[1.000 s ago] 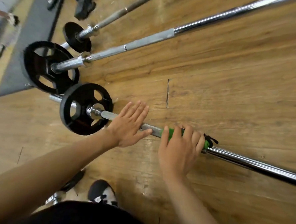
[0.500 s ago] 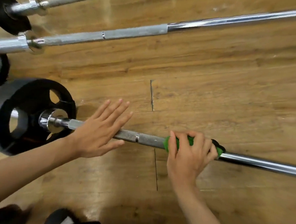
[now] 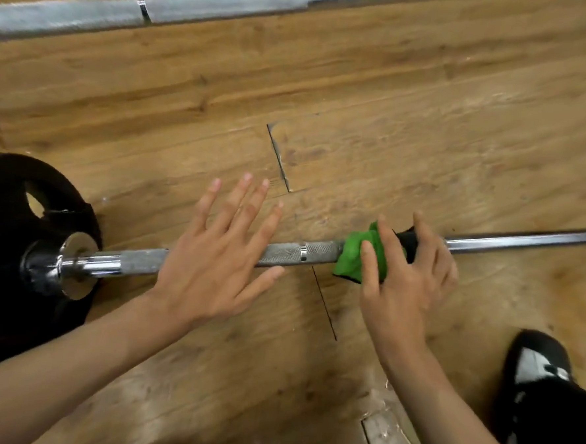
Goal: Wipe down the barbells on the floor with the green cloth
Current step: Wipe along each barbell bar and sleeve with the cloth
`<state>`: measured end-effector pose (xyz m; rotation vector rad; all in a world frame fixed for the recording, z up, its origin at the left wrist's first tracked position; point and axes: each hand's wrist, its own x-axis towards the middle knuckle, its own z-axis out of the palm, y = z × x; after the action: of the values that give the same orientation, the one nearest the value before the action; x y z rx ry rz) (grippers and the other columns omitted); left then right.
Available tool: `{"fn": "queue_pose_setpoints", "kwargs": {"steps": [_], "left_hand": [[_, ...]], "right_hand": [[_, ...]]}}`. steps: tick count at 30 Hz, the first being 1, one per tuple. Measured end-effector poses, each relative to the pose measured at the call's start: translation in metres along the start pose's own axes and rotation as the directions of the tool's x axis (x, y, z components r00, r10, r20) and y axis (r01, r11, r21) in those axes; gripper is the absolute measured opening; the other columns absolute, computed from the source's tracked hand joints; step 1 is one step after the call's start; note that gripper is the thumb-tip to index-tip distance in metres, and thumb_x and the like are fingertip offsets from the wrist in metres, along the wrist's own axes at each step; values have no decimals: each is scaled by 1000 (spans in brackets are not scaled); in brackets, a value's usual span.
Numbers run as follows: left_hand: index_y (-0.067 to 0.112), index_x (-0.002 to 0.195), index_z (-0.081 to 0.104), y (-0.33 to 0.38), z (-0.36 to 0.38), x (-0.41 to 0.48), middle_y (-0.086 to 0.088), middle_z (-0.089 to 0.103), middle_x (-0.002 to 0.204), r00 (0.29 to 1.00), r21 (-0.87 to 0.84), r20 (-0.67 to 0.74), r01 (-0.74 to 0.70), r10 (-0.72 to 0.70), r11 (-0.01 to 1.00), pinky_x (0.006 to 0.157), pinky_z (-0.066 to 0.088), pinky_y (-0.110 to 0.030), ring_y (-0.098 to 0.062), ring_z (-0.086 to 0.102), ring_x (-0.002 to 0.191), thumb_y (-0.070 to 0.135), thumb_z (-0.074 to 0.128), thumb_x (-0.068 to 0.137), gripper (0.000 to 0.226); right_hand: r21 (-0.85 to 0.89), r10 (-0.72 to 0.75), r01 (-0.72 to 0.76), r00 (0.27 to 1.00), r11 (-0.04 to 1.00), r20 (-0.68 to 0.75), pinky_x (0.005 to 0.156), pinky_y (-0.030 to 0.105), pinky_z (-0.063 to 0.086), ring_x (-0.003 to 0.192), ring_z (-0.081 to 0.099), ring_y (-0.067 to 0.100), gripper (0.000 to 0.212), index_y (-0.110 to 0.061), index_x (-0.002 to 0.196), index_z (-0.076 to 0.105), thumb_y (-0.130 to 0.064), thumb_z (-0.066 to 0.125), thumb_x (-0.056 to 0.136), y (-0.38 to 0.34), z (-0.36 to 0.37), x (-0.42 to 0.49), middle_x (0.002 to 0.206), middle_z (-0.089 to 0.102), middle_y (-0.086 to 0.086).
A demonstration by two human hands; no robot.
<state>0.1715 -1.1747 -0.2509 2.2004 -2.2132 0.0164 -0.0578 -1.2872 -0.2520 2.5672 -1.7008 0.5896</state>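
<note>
Near barbell (image 3: pixel 300 251): on the floor; black plate (image 3: pixel 4 204) at its left end
My left hand (image 3: pixel 213 261): flat on its knurling; fingers straight and spread; gripping nothing
My right hand (image 3: pixel 401 280): curled round the green cloth (image 3: pixel 354 256)
Green cloth: wrapped on its shaft, just right of the knurling
Second barbell (image 3: pixel 212 5): beyond it, well apart

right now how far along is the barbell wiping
Done: nothing shows as finished; no bar looks plainly cleaner. In hand: the right hand grips the green cloth around the near barbell where its knurling meets smooth chrome, while the left hand rests flat on the knurled part beside the weight plate. Left: the chrome length to the right, and the second barbell at the top, which no hand touches.
</note>
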Motion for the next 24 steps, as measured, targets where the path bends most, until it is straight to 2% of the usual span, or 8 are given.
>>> {"fn": "queue_pose_setpoints", "kwargs": {"steps": [4,7,9,12,14,17,21,24], "left_hand": [[6,160,34,0,1,3,-27,26,167,1000,15,-15,25,-25,1000,128,8,-62,-44,19,158,63,14,107,81],[7,160,36,3,2,6,-25,27,168,998,54,0,68,-68,996,128,7,-63,-43,20,158,67,15,105,84],[7,158,39,4,1,8,-25,28,167,998,85,11,64,-66,994,127,8,-63,-43,20,158,69,17,104,86],[6,155,45,4,-1,10,-25,30,167,997,111,20,66,-68,992,127,10,-64,-42,21,158,69,17,103,87],[6,155,46,5,-2,11,-23,32,166,996,127,36,73,-78,989,127,11,-63,-41,22,158,69,16,103,87],[6,154,49,7,-2,13,-22,36,165,994,135,52,87,-94,987,126,13,-62,-40,27,156,67,15,104,85],[5,151,51,9,-2,13,-21,39,163,994,154,50,84,-93,985,125,16,-63,-41,33,153,63,17,105,82],[5,151,50,10,-2,13,-20,42,162,995,165,45,85,-94,983,125,16,-61,-40,35,152,62,18,105,80]], "right_hand": [[78,-100,98,994,992,31,121,58,27,135,51,38,46,-19,151,52,-23,40,106,-2,15,3,145,57,13],[206,-35,41,999,978,-32,121,63,23,129,51,44,44,-17,136,66,-12,46,97,-10,23,2,139,57,18],[222,19,-10,999,975,-38,121,64,21,126,53,45,34,-16,120,75,-17,51,95,-20,27,2,134,61,16],[197,40,-34,999,980,-26,123,61,19,127,53,43,34,-18,112,78,-41,56,98,-32,31,1,131,65,13],[190,-45,52,998,980,-40,123,58,20,125,56,39,37,-21,112,78,-48,56,101,-25,32,2,129,66,11],[189,-146,158,986,969,-75,122,54,24,122,57,34,34,-20,116,75,-40,50,107,9,33,10,126,66,10],[176,38,-7,985,984,-170,123,55,23,131,53,37,31,-14,123,73,-29,52,106,59,35,19,129,64,15],[243,218,-168,956,955,-197,120,60,27,132,52,41,30,-7,124,71,-20,51,106,58,38,24,128,63,20]]}}
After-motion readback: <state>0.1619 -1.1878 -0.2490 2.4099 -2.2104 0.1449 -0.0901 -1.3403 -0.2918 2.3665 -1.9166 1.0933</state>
